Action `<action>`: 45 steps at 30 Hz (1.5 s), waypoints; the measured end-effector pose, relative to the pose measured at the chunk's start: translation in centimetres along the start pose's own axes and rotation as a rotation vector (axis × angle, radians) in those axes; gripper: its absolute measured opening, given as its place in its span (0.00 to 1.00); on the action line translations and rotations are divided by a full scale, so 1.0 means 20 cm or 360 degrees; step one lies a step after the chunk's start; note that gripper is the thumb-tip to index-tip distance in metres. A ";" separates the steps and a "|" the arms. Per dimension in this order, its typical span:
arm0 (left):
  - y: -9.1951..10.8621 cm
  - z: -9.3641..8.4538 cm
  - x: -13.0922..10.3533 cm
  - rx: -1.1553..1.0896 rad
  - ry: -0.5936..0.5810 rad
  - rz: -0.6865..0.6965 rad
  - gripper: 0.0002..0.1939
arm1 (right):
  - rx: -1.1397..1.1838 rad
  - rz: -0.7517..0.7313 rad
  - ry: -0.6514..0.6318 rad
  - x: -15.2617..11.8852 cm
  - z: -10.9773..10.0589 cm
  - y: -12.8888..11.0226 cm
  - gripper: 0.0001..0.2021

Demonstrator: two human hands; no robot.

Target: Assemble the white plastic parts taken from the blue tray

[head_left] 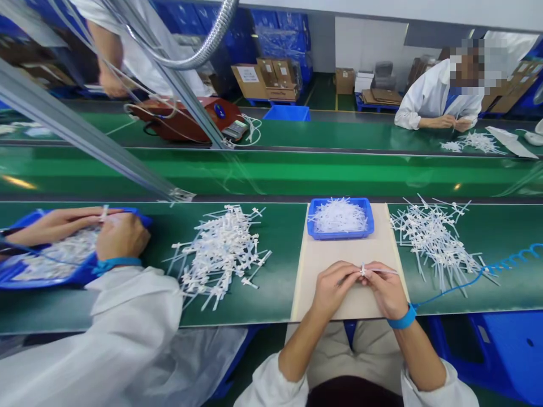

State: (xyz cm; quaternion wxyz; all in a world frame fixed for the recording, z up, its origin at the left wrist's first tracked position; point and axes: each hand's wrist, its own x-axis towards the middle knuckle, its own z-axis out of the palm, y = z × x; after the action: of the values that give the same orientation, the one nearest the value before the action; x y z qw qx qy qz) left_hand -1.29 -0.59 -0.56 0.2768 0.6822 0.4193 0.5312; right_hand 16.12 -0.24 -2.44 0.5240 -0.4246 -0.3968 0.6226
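Fingers (353, 269) partly hide a white plastic clip (363, 271); past the workbench's near edge (254, 321), a blue seat (511, 353) is cut off

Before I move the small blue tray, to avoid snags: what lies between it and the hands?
Only bare beige board, as the head view shows.

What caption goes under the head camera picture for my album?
Two hands hold a small white piece near a blue tray.

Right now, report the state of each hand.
Left hand: closed, fingertips pinching a small white piece.
Right hand: closed, fingertips pinching the same piece from the other side.
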 end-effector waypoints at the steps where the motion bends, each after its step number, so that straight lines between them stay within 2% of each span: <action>1: 0.00 0.00 0.00 0.0003 0.0002 0.0012 0.11 | -0.0002 -0.0003 -0.0008 0.00 0.00 0.00 0.10; 12: 0.01 -0.02 0.00 -0.0042 -0.0046 0.0041 0.11 | 0.0029 -0.0061 -0.0040 -0.01 0.00 -0.01 0.09; 18: 0.02 -0.02 0.00 -0.0050 -0.0023 0.0057 0.08 | 0.0047 -0.0073 -0.0017 -0.02 0.02 -0.03 0.10; 33: 0.03 -0.02 0.00 -0.0038 -0.0005 0.0028 0.11 | 0.0073 -0.0044 -0.0048 -0.02 0.02 -0.04 0.10; 40: 0.02 -0.02 0.00 0.0017 0.0006 0.0030 0.11 | -0.0061 -0.0137 -0.0065 -0.02 -0.01 0.00 0.06; 45: 0.02 -0.02 0.00 0.0031 0.0035 0.0116 0.10 | -0.0174 -0.0173 -0.0041 -0.02 -0.02 0.01 0.10</action>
State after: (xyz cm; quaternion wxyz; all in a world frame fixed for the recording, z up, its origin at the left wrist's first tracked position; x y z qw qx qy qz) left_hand -1.57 -0.79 -0.13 0.2459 0.6939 0.4023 0.5442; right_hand 16.45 -0.72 -2.63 0.5279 -0.4224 -0.4596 0.5760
